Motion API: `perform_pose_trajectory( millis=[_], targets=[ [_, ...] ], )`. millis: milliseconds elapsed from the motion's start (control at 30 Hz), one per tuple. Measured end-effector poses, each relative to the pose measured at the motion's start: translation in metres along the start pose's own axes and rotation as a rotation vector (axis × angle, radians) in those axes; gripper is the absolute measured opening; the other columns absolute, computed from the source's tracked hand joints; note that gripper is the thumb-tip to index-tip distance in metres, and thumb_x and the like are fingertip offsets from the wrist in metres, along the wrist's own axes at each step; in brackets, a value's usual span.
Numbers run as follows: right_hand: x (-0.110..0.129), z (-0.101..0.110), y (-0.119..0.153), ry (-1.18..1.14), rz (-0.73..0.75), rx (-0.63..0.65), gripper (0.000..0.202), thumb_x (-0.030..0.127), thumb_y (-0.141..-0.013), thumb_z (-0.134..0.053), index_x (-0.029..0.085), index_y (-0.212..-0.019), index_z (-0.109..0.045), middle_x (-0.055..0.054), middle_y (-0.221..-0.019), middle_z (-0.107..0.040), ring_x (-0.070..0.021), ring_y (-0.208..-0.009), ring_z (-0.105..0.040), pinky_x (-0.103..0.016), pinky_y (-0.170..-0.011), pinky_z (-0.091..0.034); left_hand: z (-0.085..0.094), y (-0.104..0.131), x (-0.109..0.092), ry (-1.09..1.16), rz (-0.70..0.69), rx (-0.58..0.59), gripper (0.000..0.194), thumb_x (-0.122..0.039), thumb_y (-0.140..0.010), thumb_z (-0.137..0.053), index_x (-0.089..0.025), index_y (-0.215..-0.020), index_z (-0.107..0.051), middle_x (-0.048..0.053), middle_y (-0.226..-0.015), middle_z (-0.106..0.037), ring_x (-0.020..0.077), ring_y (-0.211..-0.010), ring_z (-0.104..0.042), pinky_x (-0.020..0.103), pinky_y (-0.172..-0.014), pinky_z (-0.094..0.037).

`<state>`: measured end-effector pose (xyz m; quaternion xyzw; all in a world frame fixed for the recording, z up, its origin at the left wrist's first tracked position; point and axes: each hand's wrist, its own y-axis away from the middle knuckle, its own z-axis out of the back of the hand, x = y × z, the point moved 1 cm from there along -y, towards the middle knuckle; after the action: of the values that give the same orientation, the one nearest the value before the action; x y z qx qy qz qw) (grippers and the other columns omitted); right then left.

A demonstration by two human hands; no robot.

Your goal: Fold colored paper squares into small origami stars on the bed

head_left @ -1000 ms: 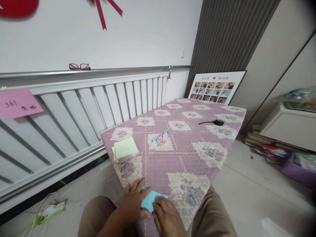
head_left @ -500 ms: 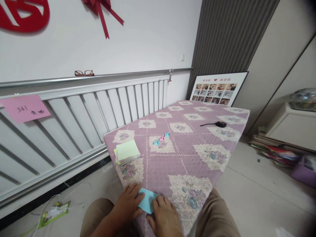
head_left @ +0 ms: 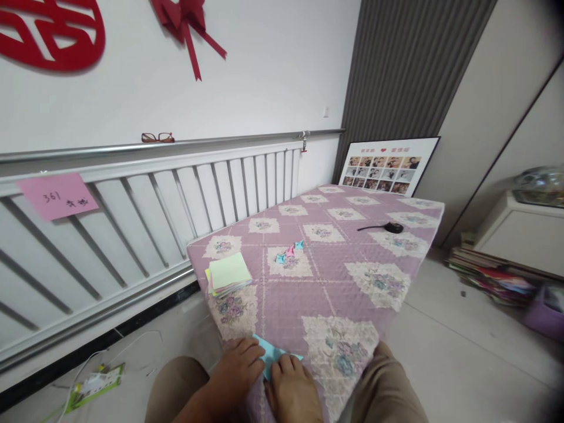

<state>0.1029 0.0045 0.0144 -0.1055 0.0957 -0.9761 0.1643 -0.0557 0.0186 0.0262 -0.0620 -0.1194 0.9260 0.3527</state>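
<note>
At the near edge of the table, a light-blue sheet of paper (head_left: 269, 353) lies partly under both hands, folded into a pointed shape. My left hand (head_left: 240, 367) presses on its left side, fingers bent together over the paper. On the lower right part rests my right hand (head_left: 294, 385), its fingers curled and holding the sheet down; its thumb is near the paper's lower edge. Farther in, a stack of coloured paper sheets (head_left: 230, 273), pale green on top, sits at the left edge. Small folded paper pieces (head_left: 289, 251), blue and pink, lie in a row beyond it.
A purple flowered cloth (head_left: 324, 294) covers the table. A black object with a thin tail (head_left: 393, 227) lies toward the far right. A white radiator (head_left: 176, 194) runs along the left side, with glasses (head_left: 157, 137) on the pipe above. A power strip (head_left: 94, 388) is on the floor.
The blue paper, flat and rectangular before, now shows a slanted, pointed outline. My left hand has shifted slightly right, closer to my right hand. The view has tilted up a little.
</note>
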Motion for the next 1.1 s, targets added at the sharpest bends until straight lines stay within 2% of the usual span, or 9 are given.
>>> perform_pose_trajectory(
  millis=[133, 367, 467, 600, 667, 767, 867, 933, 1100],
  targets=[
    [0.0, 0.006, 0.0, 0.057, 0.049, 0.007, 0.016, 0.009, -0.078, -0.056, 0.021, -0.078, -0.067, -0.006, -0.078, -0.069, -0.0238, -0.076, -0.064, -0.035, -0.07, -0.043, 0.005, -0.004, -0.002, 0.028, -0.017, -0.055, 0.014, -0.029, -0.094, -0.049, -0.023, -0.095, -0.061, 0.0, -0.11, -0.063, 0.0159, -0.113, -0.049, 0.031, -0.1, -0.033],
    [-0.011, 0.041, -0.008, 0.022, 0.078, -0.043, 0.027, -0.001, -0.075, -0.048, 0.021, -0.076, -0.064, -0.005, -0.078, -0.069, -0.0204, -0.073, -0.064, -0.028, -0.061, -0.041, 0.03, -0.017, -0.014, 0.073, 0.01, -0.224, 0.018, -0.022, -0.095, -0.044, -0.024, -0.095, -0.062, 0.0, -0.114, -0.062, 0.0184, -0.114, -0.048, 0.036, -0.102, -0.033],
    [-0.023, 0.051, -0.015, -0.202, 0.025, -0.108, 0.021, 0.007, -0.078, -0.046, 0.021, -0.073, -0.06, -0.004, -0.074, -0.066, -0.0191, -0.07, -0.061, -0.027, -0.064, -0.041, 0.045, -0.016, -0.023, 0.122, 0.138, -0.437, 0.02, -0.019, -0.093, -0.044, -0.024, -0.101, -0.061, 0.004, -0.115, -0.06, 0.02, -0.113, -0.049, 0.037, -0.1, -0.036],
    [-0.04, 0.055, -0.022, -0.71, -0.223, -0.183, 0.024, 0.033, -0.081, -0.047, 0.023, -0.059, -0.047, 0.001, -0.057, -0.052, -0.016, -0.055, -0.05, -0.026, -0.055, -0.038, 0.047, -0.006, -0.033, 0.369, 0.45, -0.66, 0.016, -0.024, -0.088, -0.047, -0.021, -0.098, -0.059, 0.009, -0.102, -0.06, 0.0211, -0.1, -0.055, 0.034, -0.087, -0.045],
    [-0.044, 0.051, -0.022, -0.962, -0.354, -0.173, 0.032, 0.044, -0.079, -0.049, 0.024, -0.055, -0.042, 0.004, -0.051, -0.044, -0.0144, -0.051, -0.045, -0.025, -0.052, -0.036, 0.036, -0.003, -0.038, 0.595, 0.614, -0.596, 0.016, -0.03, -0.086, -0.047, -0.021, -0.081, -0.059, 0.005, -0.086, -0.06, 0.0195, -0.083, -0.057, 0.032, -0.075, -0.047],
    [-0.039, 0.038, -0.017, -1.304, -0.52, -0.135, 0.037, 0.053, -0.076, -0.054, 0.023, -0.057, -0.043, 0.005, -0.051, -0.045, -0.0129, -0.05, -0.042, -0.025, -0.052, -0.037, 0.009, -0.007, -0.048, 0.985, 0.817, -0.31, 0.019, -0.036, -0.081, -0.053, -0.02, -0.072, -0.059, 0.0, -0.068, -0.058, 0.0164, -0.067, -0.054, 0.027, -0.065, -0.045],
    [-0.027, 0.021, -0.009, -1.554, -0.631, -0.118, 0.038, 0.056, -0.073, -0.059, 0.023, -0.061, -0.045, 0.005, -0.055, -0.049, -0.0129, -0.051, -0.046, -0.025, -0.055, -0.041, -0.015, -0.016, -0.057, 1.31, 0.985, -0.191, 0.026, -0.038, -0.074, -0.061, -0.019, -0.091, -0.064, -0.001, -0.067, -0.059, 0.015, -0.063, -0.054, 0.025, -0.058, -0.043],
    [-0.019, 0.013, -0.005, -1.605, -0.66, -0.121, 0.037, 0.056, -0.07, -0.061, 0.022, -0.063, -0.048, 0.004, -0.057, -0.053, -0.0141, -0.054, -0.05, -0.026, -0.056, -0.043, -0.024, -0.024, -0.061, 1.429, 1.082, -0.246, 0.031, -0.04, -0.072, -0.063, -0.019, -0.095, -0.064, -0.001, -0.068, -0.059, 0.0138, -0.061, -0.053, 0.022, -0.051, -0.039],
    [-0.008, 0.012, -0.001, -1.503, -0.638, -0.132, 0.04, 0.06, -0.07, -0.058, 0.022, -0.059, -0.051, 0.003, -0.053, -0.056, -0.0161, -0.053, -0.053, -0.026, -0.053, -0.042, -0.028, -0.041, -0.065, 1.493, 1.135, -0.386, 0.033, -0.047, -0.068, -0.065, -0.016, -0.075, -0.058, -0.002, -0.063, -0.055, 0.0116, -0.057, -0.05, 0.022, -0.051, -0.037]
  ],
)
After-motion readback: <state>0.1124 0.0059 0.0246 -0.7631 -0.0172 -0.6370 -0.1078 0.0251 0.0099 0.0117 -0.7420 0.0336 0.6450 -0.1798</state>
